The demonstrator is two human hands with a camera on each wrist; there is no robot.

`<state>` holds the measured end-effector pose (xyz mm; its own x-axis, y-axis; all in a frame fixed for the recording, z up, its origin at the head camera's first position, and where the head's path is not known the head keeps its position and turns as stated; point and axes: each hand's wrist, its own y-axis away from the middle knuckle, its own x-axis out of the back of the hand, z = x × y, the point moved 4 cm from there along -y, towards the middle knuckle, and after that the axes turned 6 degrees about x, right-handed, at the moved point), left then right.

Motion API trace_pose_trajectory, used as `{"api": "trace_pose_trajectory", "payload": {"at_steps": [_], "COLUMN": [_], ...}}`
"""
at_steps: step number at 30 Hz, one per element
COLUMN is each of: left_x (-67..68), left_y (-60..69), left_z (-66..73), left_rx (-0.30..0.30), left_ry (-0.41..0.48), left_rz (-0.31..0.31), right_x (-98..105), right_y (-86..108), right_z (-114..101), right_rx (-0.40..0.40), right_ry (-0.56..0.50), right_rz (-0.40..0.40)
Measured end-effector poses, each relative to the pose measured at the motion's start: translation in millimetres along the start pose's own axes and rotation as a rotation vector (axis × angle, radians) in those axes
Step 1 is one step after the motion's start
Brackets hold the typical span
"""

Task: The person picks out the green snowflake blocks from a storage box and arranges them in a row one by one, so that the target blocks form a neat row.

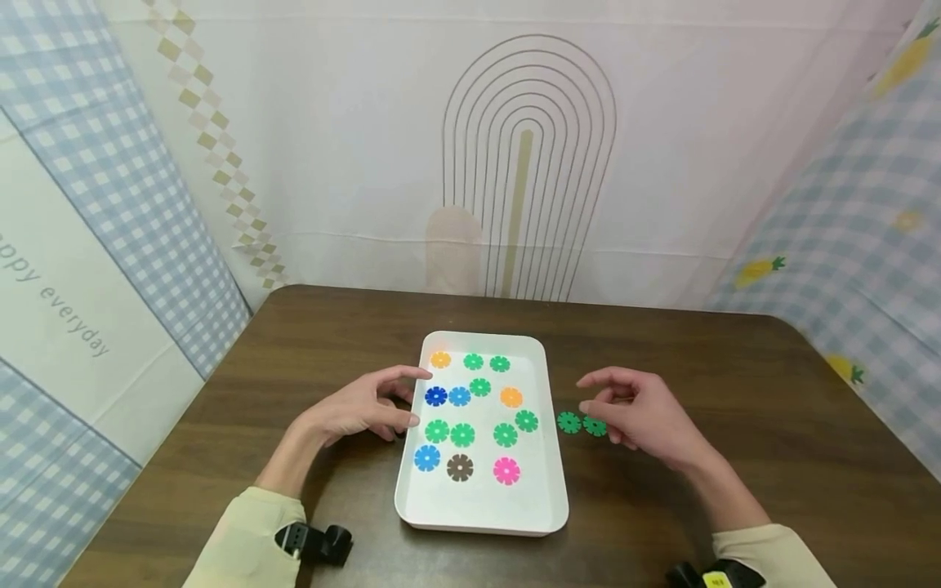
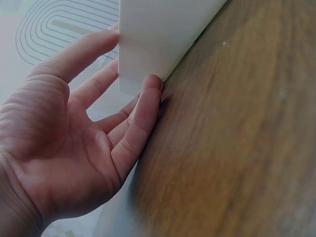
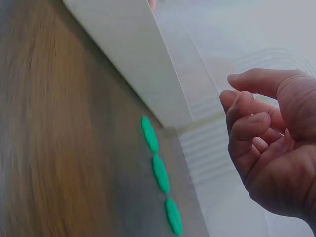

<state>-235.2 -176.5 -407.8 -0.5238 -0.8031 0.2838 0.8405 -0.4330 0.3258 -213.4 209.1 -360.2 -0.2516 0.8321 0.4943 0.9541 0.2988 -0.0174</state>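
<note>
My left hand [image 1: 360, 408] touches the left side of the white tray [image 1: 481, 510] with fingers spread and slightly bent. In the left wrist view, the hand [image 2: 74, 138] has its fingertips against the tray's outer wall [image 2: 148, 44]. To the tray's right, my right hand [image 1: 650, 418] hovers over the table with bent fingers and nothing visible in them. Below it, green notched discs [image 1: 568, 422] lie in a row. The right wrist view shows three discs [image 3: 160, 174] lined up beside the tray [image 3: 133, 54], apart from the right hand [image 3: 276, 133].
Inside the tray lie several flat discs: green [image 1: 462, 434], orange [image 1: 511, 398], blue [image 1: 436, 396], light blue [image 1: 427, 458], brown [image 1: 460, 468] and pink [image 1: 506, 471]. The brown wooden table [image 1: 353, 327] extends around it, with a patterned cloth [image 1: 353, 147] behind.
</note>
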Motion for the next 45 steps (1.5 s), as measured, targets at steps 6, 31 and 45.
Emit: {"api": "trace_pose_trajectory", "payload": {"at_steps": [6,31,45], "left_x": [0.0,-1.8,-1.1], "left_y": [-1.6,-3.2,-0.8], "left_z": [-0.1,-1.6,-0.4], "left_rx": [-0.001,0.028,0.022], "left_ry": [-0.002,0.009,0.021], "left_rz": [0.002,0.004,0.000], "right_x": [-27.3,-67.7,-81.5], "right_y": [-10.6,-27.1,-29.1], "right_z": [-7.4,-8.8,-11.1], "right_rx": [0.014,0.007,-0.011], "right_ry": [-0.006,0.148,0.283], "right_rz": [-0.060,-0.111,-0.173]}}
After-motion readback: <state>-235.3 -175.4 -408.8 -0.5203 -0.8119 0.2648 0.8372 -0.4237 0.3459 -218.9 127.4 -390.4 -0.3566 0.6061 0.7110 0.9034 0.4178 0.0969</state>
